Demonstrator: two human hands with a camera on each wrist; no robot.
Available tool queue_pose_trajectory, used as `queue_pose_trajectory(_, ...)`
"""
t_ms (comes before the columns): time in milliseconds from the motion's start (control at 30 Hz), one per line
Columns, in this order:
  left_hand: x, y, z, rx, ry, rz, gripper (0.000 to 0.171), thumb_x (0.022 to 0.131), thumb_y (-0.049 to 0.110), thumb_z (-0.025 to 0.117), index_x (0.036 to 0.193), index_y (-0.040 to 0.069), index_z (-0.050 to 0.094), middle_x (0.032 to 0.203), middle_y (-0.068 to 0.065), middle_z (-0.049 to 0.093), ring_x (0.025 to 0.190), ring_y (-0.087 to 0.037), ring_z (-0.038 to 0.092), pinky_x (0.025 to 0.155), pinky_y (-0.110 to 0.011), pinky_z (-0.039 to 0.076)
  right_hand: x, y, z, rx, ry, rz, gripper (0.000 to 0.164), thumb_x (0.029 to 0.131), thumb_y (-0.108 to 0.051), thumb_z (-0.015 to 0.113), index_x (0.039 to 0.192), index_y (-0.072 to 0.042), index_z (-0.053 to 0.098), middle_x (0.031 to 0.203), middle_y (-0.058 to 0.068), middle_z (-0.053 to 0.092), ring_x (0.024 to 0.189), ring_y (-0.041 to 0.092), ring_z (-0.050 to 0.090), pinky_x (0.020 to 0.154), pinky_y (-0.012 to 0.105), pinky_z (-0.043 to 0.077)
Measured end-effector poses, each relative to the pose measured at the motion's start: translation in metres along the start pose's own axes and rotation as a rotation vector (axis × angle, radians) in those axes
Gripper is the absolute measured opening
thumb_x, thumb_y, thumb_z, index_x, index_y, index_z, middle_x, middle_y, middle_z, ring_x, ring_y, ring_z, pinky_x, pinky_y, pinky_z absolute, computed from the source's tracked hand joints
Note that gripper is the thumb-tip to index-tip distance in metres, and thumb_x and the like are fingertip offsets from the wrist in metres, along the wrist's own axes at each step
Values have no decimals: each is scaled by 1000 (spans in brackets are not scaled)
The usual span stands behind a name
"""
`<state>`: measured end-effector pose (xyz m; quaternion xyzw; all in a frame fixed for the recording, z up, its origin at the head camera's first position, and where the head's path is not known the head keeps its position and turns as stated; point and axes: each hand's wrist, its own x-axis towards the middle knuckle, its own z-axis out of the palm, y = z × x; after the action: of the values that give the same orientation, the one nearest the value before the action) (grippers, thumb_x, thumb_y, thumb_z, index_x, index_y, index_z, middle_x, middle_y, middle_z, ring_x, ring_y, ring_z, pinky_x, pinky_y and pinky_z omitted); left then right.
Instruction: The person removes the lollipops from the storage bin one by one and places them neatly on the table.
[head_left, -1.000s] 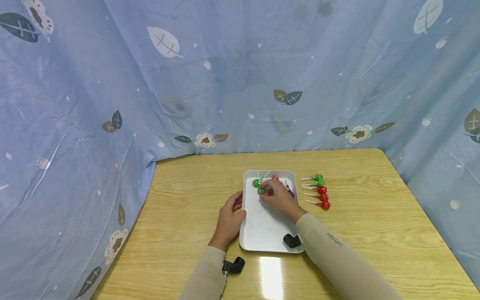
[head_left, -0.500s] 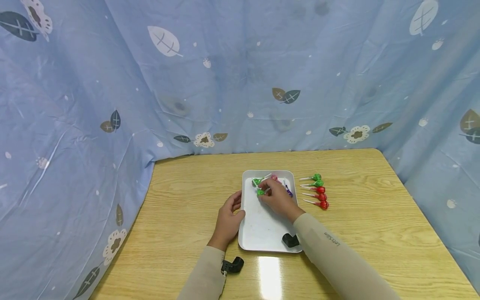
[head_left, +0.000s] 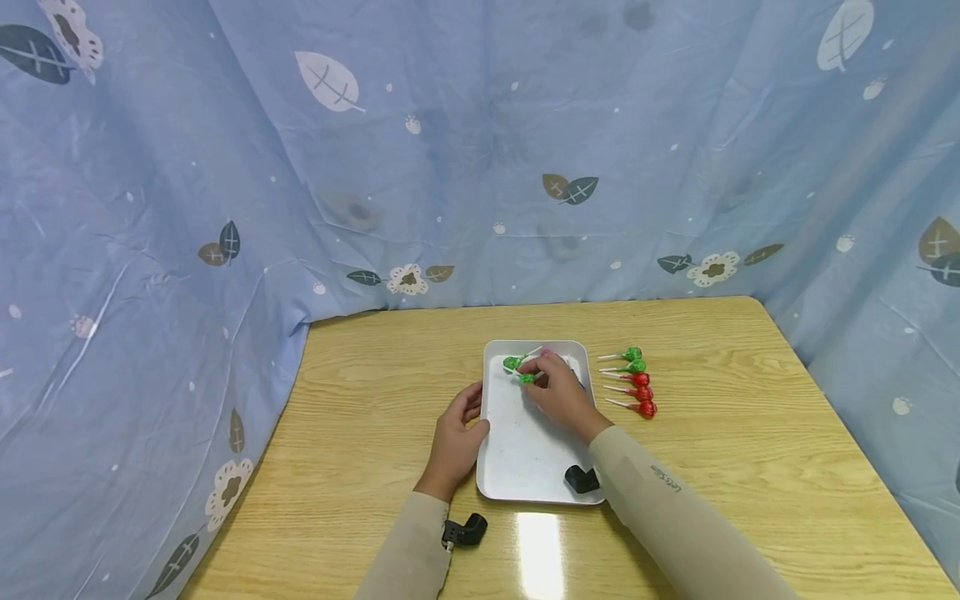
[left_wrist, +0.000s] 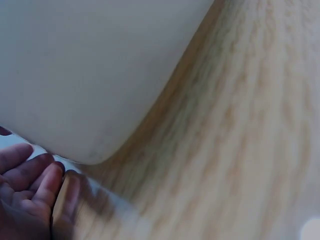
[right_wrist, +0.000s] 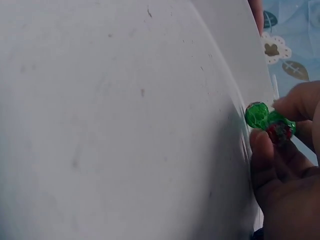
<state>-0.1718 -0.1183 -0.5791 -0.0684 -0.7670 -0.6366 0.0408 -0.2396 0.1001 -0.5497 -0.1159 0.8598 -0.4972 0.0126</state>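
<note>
My right hand (head_left: 558, 396) pinches a green-wrapped lollipop (head_left: 528, 378) between thumb and fingers, over the far part of a white rectangular tray (head_left: 517, 471). Its white stick points up and left. Another green lollipop (head_left: 512, 363) lies just beyond it in the tray; in the right wrist view this green candy ball (right_wrist: 256, 115) shows beside the pinched one. A pink lollipop (head_left: 547, 352) is partly covered by my right hand, and a dark one behind the knuckles is nearly hidden. At the tray's left side my left hand (head_left: 457, 442) rests with relaxed fingers along the wall.
Right of the tray, green lollipops (head_left: 634, 354) and red lollipops (head_left: 643, 393) lie in a column, sticks to the left. A patterned blue curtain (head_left: 480, 167) encloses the wooden table (head_left: 360, 375) at the back and sides. Black cameras (head_left: 467, 530) sit at both wrists.
The pinched green lollipop has turned, its ball shifting slightly right and its stick now tilting further left. My right hand now covers more of the purple lollipop. The left hand stays put.
</note>
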Motion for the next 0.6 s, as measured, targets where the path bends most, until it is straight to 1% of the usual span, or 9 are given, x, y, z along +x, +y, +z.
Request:
queue_pose_trajectory(167,0,0,0,-16,1,-2,63,95,-8,62,156,8,58,142,-14,66,126,-29,66,107,-50,53,1,2,-1,-6,80,-24,22,96,0,74,118,0,76,118,13,61,95,24,62,88,39,55)
queue_pose_trajectory(300,-1,0,0,-41,5,-1,64,95,-9,63,156,8,58,142,-15,66,126,-30,66,107,-51,53,1,2,-1,-8,119,-13,21,96,-2,75,117,-2,76,118,13,62,95,25,61,87,39,54)
queue_pose_trajectory(433,-1,1,0,-49,9,4,63,94,-10,63,155,7,59,141,-15,67,125,-30,66,107,-51,53,2,2,-1,-16,113,-3,20,96,-2,76,116,-2,77,115,13,61,94,25,61,87,39,54)
queue_pose_trajectory(600,0,0,1,-17,7,5,63,95,-9,62,156,6,58,141,-15,67,125,-29,66,107,-50,54,1,4,-1,-27,80,3,19,96,-1,75,114,-1,77,111,11,61,91,23,59,82,36,53)
